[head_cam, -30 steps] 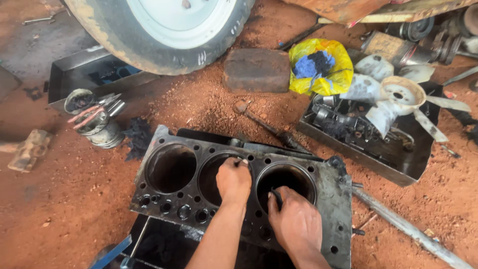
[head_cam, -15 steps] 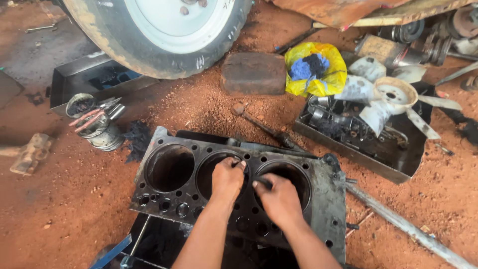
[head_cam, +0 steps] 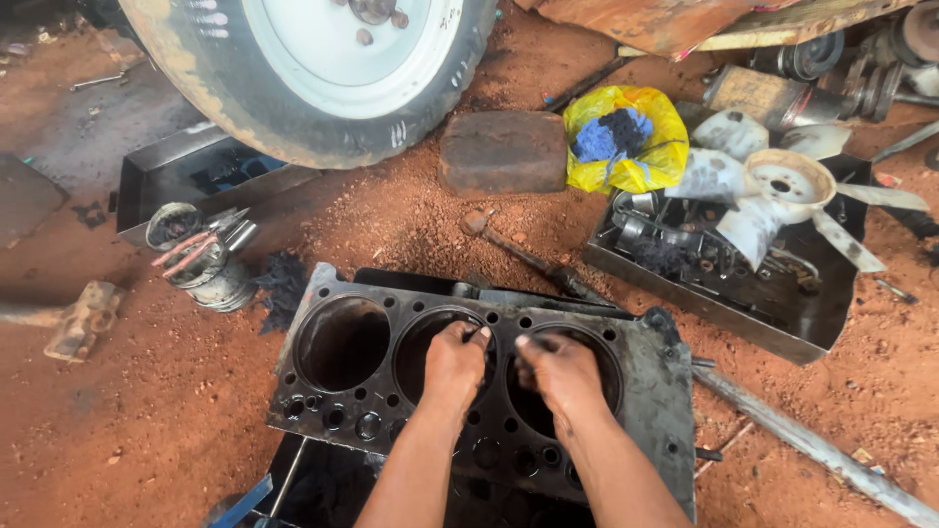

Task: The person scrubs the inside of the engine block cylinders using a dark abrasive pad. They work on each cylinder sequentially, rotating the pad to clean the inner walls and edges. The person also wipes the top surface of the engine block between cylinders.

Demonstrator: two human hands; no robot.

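Observation:
A dark, greasy engine block [head_cam: 646, 391] with three round cylinder bores lies on the red dirt in front of me. My left hand [head_cam: 453, 364] rests on the web between the middle and right bores, fingers curled at the edge of the middle bore. My right hand [head_cam: 559, 372] lies over the right bore, fingers bent toward the left hand. The two hands nearly touch. Something small may be pinched between the fingertips, but I cannot make it out.
A large tyre with a white rim [head_cam: 313, 68] stands behind. A brick [head_cam: 503, 152], a yellow bag with blue cloth [head_cam: 626, 137], a black tray of parts with a white fan [head_cam: 782, 191], a piston with pliers [head_cam: 201, 259] and a metal bar [head_cam: 812, 450] lie around.
My right hand has moved up from the block's near right side onto the right bore, close to my left hand. The left hand has stayed almost in place.

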